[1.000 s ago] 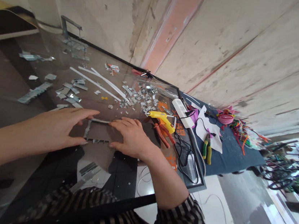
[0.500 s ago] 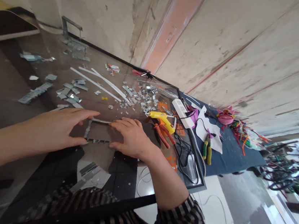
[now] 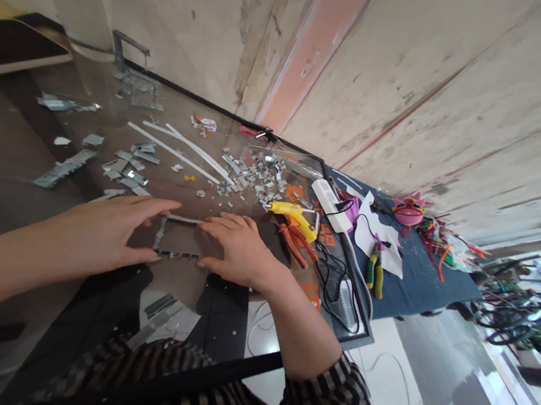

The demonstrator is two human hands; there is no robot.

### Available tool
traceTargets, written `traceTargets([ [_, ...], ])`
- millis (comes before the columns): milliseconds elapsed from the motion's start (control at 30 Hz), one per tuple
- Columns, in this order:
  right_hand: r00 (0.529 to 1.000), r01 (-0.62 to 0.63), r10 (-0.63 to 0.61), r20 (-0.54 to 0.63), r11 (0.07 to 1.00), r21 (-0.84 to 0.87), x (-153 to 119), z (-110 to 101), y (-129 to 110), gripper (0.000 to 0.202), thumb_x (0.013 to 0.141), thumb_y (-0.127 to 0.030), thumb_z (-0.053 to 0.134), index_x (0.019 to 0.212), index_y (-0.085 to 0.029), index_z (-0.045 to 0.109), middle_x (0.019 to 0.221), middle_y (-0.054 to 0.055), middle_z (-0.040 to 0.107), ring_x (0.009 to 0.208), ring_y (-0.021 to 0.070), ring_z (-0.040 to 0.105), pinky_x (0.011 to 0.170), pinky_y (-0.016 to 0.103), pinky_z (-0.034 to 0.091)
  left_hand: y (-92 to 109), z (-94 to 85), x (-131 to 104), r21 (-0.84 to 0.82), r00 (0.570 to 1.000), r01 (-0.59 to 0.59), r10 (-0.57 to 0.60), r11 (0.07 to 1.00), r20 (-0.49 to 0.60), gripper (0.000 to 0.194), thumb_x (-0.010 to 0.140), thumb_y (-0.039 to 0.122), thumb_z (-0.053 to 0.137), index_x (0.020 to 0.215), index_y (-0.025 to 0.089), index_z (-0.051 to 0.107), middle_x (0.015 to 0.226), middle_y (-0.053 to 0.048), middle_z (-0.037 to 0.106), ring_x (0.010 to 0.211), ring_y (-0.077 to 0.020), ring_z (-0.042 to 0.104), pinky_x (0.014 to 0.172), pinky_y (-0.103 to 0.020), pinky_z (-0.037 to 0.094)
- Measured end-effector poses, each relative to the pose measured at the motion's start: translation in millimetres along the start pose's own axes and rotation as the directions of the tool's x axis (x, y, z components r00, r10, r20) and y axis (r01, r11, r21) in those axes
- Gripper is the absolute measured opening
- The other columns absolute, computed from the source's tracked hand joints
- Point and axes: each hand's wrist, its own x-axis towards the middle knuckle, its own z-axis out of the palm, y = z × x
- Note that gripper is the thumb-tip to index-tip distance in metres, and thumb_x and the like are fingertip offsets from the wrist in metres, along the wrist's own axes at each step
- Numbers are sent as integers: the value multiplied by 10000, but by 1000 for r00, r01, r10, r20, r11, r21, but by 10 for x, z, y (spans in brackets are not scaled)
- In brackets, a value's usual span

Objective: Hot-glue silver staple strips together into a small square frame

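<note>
A small rectangular frame of thin grey strips lies on the glass table in front of me. My left hand grips its left end, with the thumb at the near strip and the fingers by the far one. At the right end my right hand holds it in the same way, covering that side. Beyond my hands are loose cut silver strips and a heap of small silver scraps. A yellow glue gun and red-handled pliers lie right of my right hand.
White glue sticks lie behind the hands. A white power strip and black cables sit at the table's right edge. Green-handled pliers rest on the dark cloth. A phone-like dark slab and clear container stand far left.
</note>
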Motion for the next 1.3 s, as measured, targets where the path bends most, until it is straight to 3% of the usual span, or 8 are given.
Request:
traceTargets([
  [333, 1000, 9, -9, -5, 1000, -17, 1, 9, 6, 542, 838, -391, 691, 1330, -213, 550, 1445, 67, 535, 1381, 275, 398, 1124, 495, 258, -51, 22, 11, 1, 998, -54, 54, 999, -14, 754, 651, 470, 631, 1358, 240, 504, 1291, -102, 659, 955, -261, 665, 868, -376, 482],
  [700, 1000, 10, -10, 13, 999, -30, 14, -11, -2, 555, 837, -370, 696, 1331, -164, 549, 1455, 82, 523, 1377, 291, 400, 1126, 527, 265, -64, 43, 8, -6, 999, -27, 27, 1000, -18, 765, 634, 463, 644, 1360, 271, 500, 1260, -83, 665, 950, -256, 665, 856, -376, 488],
  [1300, 1000, 6, -5, 11, 1000, -26, 13, 3, 3, 550, 831, -375, 707, 1325, -188, 554, 1460, 80, 518, 1382, 295, 395, 1129, 526, 255, 8, 6, 1, -5, 1000, 7, -7, 1000, -16, 784, 608, 481, 620, 1346, 239, 513, 1252, -88, 668, 937, -258, 663, 850, -382, 483],
])
